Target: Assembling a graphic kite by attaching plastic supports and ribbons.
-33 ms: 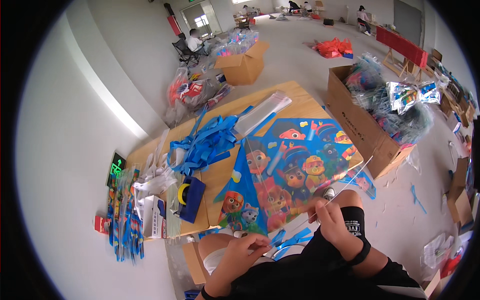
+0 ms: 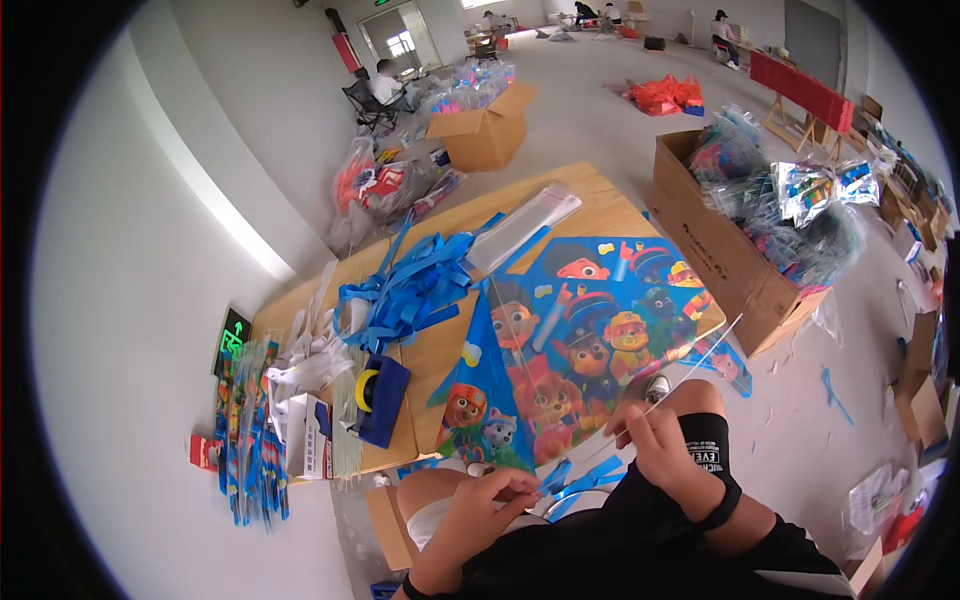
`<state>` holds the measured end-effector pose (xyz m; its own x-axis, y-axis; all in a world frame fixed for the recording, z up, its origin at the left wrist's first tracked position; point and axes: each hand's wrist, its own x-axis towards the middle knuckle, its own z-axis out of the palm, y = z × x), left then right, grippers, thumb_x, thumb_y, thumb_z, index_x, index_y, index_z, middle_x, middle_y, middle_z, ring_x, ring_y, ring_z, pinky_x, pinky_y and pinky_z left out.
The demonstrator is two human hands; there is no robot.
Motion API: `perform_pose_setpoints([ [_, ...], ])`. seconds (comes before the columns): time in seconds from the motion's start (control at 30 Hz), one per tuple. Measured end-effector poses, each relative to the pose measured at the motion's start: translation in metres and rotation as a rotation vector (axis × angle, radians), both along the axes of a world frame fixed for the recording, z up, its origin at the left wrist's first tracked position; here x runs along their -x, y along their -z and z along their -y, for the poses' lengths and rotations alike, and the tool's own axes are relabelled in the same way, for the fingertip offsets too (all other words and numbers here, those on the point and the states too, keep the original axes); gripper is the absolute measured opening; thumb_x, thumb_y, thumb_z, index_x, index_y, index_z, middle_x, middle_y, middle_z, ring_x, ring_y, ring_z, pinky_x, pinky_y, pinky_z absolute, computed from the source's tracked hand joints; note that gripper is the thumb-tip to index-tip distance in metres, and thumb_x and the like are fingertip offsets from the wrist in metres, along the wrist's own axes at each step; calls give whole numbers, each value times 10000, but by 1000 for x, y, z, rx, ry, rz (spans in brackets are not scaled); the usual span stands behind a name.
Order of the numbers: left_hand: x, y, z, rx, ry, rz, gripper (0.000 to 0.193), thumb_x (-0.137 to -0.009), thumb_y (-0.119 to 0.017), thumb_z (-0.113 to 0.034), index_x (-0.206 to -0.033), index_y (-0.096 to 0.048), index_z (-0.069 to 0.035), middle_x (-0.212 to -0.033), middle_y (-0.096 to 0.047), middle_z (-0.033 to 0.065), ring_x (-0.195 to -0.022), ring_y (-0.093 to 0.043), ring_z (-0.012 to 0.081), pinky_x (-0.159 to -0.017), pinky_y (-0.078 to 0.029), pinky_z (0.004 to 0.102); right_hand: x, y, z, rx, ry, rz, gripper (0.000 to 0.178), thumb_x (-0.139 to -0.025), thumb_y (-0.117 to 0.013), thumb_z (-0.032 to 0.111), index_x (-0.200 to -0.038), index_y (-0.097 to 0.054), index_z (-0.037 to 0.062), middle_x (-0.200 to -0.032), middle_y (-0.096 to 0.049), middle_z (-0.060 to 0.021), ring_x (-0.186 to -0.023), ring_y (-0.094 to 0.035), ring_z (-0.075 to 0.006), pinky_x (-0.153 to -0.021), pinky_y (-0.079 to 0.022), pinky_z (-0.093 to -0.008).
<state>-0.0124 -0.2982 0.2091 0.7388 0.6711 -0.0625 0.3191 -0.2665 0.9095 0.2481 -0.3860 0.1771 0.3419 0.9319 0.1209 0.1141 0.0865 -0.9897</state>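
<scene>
My right hand [image 2: 655, 445] is closed in a pinch on a thin white rod [image 2: 708, 353], which slants up to the right past the table's corner. My left hand [image 2: 497, 497] is closed, its fingertips pressed together at the end of a blue strip [image 2: 553, 476]. Just beyond both hands lies a blue plastic sheet [image 2: 590, 345] printed with cartoon dogs, hanging over the table's near edge. It seems to be several layers, with a pointed corner out to the left. More blue strips [image 2: 590, 478] hang between my hands above my lap.
On the wooden table [image 2: 590, 190] lie a heap of blue ribbons [image 2: 410, 280], clear plastic bags [image 2: 525, 225], a blue tape dispenser [image 2: 383, 400] and white strips [image 2: 305, 360]. Cardboard boxes of bagged goods [image 2: 725, 240] stand right and behind. Other people sit far off.
The fingers of my right hand have shifted slightly along the rod, and the rod has tilted a little. My left hand stays nearly where it was.
</scene>
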Motion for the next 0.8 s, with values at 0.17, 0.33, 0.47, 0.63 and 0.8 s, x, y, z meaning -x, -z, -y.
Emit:
perform_pose_setpoints([
  [0.17,-19,5,-9,65,17,-52,175,-918,-712,-35,-1059,-657,54,-943,-737,94,-861,-721,126,-745,-562,233,18,12,-11,275,-254,216,527,-1091,-365,311,-810,-644,-37,-681,-628,-117,-634,-625,-201,-665,-501,-333],
  [0.33,-57,11,-27,90,-15,-71,133,-940,-667,-18,-1064,-667,32,-926,-727,85,-851,-701,105,-754,-549,233,22,39,-25,330,-385,78,516,-1055,-429,372,-761,-660,16,-657,-630,-134,-629,-619,-293,-657,-490,-392],
  [0.47,-90,35,-67,-83,52,-106,122,-920,-663,-38,-1035,-693,-7,-906,-738,99,-820,-712,168,-722,-540,286,-4,43,-34,293,-577,108,442,-1045,-464,388,-874,-679,41,-705,-647,-116,-648,-627,-252,-650,-486,-378],
  [0.63,-129,112,-155,-83,67,-176,135,-922,-674,-64,-1050,-686,-23,-914,-728,74,-820,-684,150,-736,-531,298,-47,55,-46,203,-553,161,368,-1013,-530,363,-910,-679,42,-738,-663,-120,-675,-637,-262,-661,-491,-393],
  [0.8,-195,169,-213,-181,104,-284,106,-913,-670,-65,-1017,-684,-47,-883,-719,87,-802,-677,187,-724,-524,327,-90,86,-68,342,-375,268,318,-985,-553,314,-904,-663,27,-773,-669,-148,-712,-652,-297,-677,-493,-417],
])
